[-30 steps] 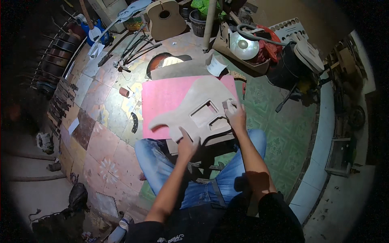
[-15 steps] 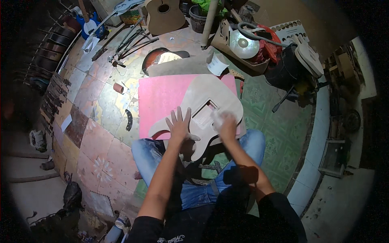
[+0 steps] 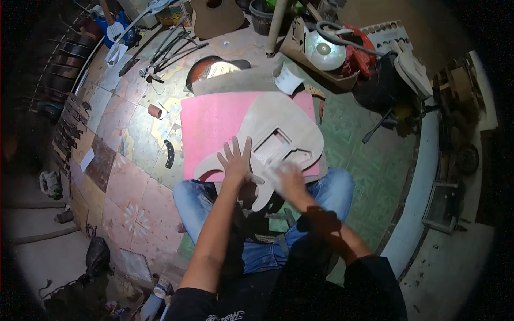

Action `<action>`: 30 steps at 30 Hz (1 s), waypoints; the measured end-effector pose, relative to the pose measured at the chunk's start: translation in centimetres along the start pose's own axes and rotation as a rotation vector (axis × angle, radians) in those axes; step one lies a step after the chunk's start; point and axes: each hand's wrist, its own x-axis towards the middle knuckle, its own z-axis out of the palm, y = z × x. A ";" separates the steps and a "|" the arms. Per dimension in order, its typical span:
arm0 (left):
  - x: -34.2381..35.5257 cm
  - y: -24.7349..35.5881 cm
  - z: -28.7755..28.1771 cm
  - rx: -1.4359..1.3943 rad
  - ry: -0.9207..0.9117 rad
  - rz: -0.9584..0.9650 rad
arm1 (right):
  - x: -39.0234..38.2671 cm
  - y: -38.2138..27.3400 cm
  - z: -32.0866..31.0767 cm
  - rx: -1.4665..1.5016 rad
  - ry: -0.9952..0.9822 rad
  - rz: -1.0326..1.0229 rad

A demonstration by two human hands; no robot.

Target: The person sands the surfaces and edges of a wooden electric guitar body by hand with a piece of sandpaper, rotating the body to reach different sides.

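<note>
An unpainted electric guitar body (image 3: 284,113), pale and dusty with routed cavities, lies across a pink board (image 3: 211,120) in front of my crossed legs. My left hand (image 3: 235,161) rests flat on it near the left horn, fingers spread. Smeared by motion, my right hand (image 3: 292,183) is pressed on the body below the cavities, near the lower horn. Its fingers are closed on a pale, blurred pad (image 3: 272,172), whose kind I cannot make out.
Beyond the board lie a sunburst guitar body (image 3: 206,72), a grey sheet (image 3: 235,84) and a curled white paper (image 3: 289,79). A reddish-brown roll (image 3: 155,111) and a black curved strip (image 3: 169,154) lie left. A cardboard box (image 3: 305,61) stands at the far right.
My right hand has slid toward me and to the left over the guitar body, uncovering the smaller cavity. My left hand stays at almost the same place.
</note>
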 end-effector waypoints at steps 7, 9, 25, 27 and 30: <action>0.2 0.9 -0.7 -0.020 0.037 0.026 | 2.7 3.2 -0.4 -0.076 0.177 0.406; 0.2 1.0 -0.4 -0.003 -0.010 0.007 | 1.5 1.3 0.8 -0.011 0.078 0.327; 0.0 0.8 -0.7 -0.064 0.027 0.001 | -5.4 -3.0 1.7 -0.050 0.173 0.332; -0.2 1.1 -1.0 -0.067 0.019 0.024 | -4.7 0.6 0.9 -0.006 0.143 0.345; 0.0 0.0 -0.2 -0.114 0.041 0.056 | -2.4 4.2 -1.1 -0.040 0.360 0.554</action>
